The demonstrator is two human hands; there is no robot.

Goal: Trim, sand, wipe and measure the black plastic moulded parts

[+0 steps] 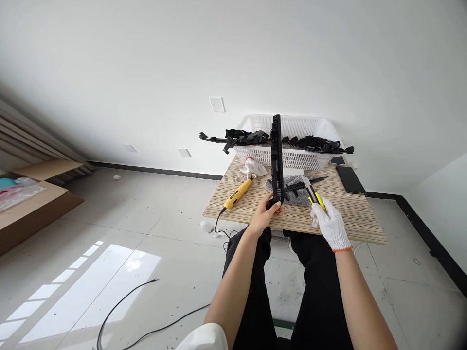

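Observation:
My bare left hand (pixel 267 212) grips the lower end of a long black plastic part (pixel 276 160), which stands up over the table. In my right hand (pixel 328 222), which wears a white knit glove, is a yellow utility knife (pixel 318 198) with its blade out, pointing up and left toward the part. The blade and the part look apart. Behind the part lies a grey cloth (pixel 301 197) with small black pieces on it. A yellow corded handheld tool (pixel 238 193) rests to the left, beside a crumpled white glove (pixel 253 167).
At the table's back stands a white plastic basket (pixel 284 159) heaped with black plastic parts (pixel 314 143) that overhang its rim. A black phone (pixel 350 180) lies at the right of the wooden table (pixel 359 219). Black cable (pixel 120 301) runs over the floor. An open cardboard box (pixel 32 214) is far left.

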